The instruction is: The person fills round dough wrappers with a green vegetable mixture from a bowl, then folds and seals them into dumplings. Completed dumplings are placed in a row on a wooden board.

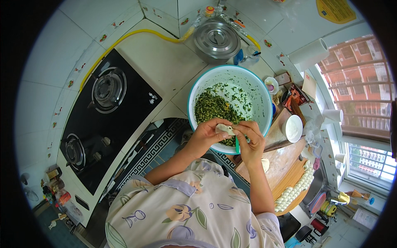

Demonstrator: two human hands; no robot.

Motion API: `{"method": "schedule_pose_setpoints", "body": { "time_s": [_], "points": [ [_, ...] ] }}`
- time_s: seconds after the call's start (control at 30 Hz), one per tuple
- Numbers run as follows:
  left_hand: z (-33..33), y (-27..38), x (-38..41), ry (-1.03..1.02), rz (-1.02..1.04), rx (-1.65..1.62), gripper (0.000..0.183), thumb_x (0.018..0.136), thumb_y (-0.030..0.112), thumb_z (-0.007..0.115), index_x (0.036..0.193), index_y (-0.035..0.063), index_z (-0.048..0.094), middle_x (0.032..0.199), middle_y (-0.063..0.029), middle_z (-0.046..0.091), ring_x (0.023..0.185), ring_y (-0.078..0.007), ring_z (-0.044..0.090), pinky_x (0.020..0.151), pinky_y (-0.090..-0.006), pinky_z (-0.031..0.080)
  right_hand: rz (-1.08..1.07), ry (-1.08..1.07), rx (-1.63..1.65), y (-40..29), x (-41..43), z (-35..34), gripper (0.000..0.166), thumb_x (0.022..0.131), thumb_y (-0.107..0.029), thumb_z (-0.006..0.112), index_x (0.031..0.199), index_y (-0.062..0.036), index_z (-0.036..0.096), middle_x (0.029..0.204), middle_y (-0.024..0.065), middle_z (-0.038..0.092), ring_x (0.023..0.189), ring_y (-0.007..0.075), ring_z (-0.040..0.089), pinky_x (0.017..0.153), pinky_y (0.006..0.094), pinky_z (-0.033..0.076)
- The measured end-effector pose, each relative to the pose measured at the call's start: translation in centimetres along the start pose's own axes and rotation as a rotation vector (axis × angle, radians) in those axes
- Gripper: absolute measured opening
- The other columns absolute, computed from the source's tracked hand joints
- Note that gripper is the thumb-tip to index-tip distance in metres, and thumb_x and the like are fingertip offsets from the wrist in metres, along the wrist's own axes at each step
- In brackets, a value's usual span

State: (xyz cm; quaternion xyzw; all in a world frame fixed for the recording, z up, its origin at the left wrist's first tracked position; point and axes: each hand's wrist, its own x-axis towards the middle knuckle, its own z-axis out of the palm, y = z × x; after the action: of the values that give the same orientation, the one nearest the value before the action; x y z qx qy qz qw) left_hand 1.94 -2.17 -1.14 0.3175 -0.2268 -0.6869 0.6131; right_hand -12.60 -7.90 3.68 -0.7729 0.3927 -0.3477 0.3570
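Observation:
Over the near rim of a large white basin [268,102] with a blue edge, both my hands hold a folded dough dumpling [224,129]. My left hand [208,133] supports it from the left, thumb and fingers around it. The fingertips of my right hand [250,136] pinch its right end. Chopped green filling [214,107] lies in the basin, mostly on the left. A green utensil handle [237,145] shows below the dumpling. To the right, a round dough piece [265,165] lies on a floured board [280,162], beside a wooden board [285,183] with rows of shaped dumplings [294,189].
A black gas hob [124,124] is at left. Behind the basin stands a lidded steel pot [217,40]. A white bowl of flour [292,128] sits at right, near a red packet [298,94]. The sink [319,186] lies beyond the boards.

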Motion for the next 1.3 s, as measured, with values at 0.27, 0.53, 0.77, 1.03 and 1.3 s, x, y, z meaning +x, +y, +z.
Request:
{"method": "schedule_pose_setpoints", "body": {
  "time_s": [0.27,0.53,0.77,1.03,1.3],
  "points": [
    [0.1,0.4,0.0,-0.007,0.052,0.111,0.027,0.085,0.000,0.059,0.111,0.0002,0.054,0.100,-0.0046,0.059,0.095,-0.0100,0.056,0.085,-0.0247,0.046,-0.097,-0.031,-0.060,-0.8,0.5,0.1,0.018,0.068,0.003,0.069,0.085,-0.0004,0.065,0.087,0.0095,0.058,0.081,0.0247,0.054,0.071,0.0321,0.044],
    [0.2,0.3,-0.3,-0.003,0.023,0.101,0.026,0.085,0.002,0.061,0.110,-0.0010,0.055,0.098,-0.0033,0.059,0.093,-0.0087,0.055,0.082,-0.0237,0.046,-0.131,-0.011,-0.063,-0.1,0.3,0.4,0.010,0.072,0.003,0.067,0.081,-0.0001,0.063,0.085,0.0100,0.057,0.080,0.0245,0.054,0.072,0.0322,0.044],
    [0.0,0.3,-0.1,-0.025,0.001,0.089,0.030,0.083,0.000,0.062,0.112,-0.0009,0.054,0.099,-0.0036,0.059,0.093,-0.0097,0.056,0.083,-0.0243,0.046,-0.185,-0.032,-0.130,-0.4,0.6,0.6,0.017,0.068,0.002,0.070,0.083,0.0012,0.063,0.087,0.0107,0.058,0.082,0.0261,0.054,0.069,0.0328,0.045],
    [-1.1,-0.9,0.4,-0.098,-0.097,-0.327,0.034,0.084,0.003,0.060,0.117,0.0015,0.050,0.108,-0.0077,0.057,0.104,-0.0172,0.055,0.091,-0.0312,0.045,0.017,0.058,-0.054,-0.9,-0.3,-0.1,0.029,0.068,-0.003,0.074,0.094,-0.0007,0.063,0.090,0.0115,0.060,0.087,0.0267,0.056,0.076,0.0330,0.046],
    [-1.1,-1.1,0.5,-0.120,-0.089,-0.381,0.033,0.084,0.002,0.060,0.116,0.0041,0.052,0.110,-0.0081,0.057,0.106,-0.0183,0.054,0.094,-0.0330,0.044,0.044,0.067,0.049,-0.9,-1.0,-0.1,0.022,0.069,0.002,0.070,0.090,-0.0029,0.064,0.090,0.0113,0.058,0.082,0.0242,0.057,0.072,0.0312,0.045]
  ]
}}
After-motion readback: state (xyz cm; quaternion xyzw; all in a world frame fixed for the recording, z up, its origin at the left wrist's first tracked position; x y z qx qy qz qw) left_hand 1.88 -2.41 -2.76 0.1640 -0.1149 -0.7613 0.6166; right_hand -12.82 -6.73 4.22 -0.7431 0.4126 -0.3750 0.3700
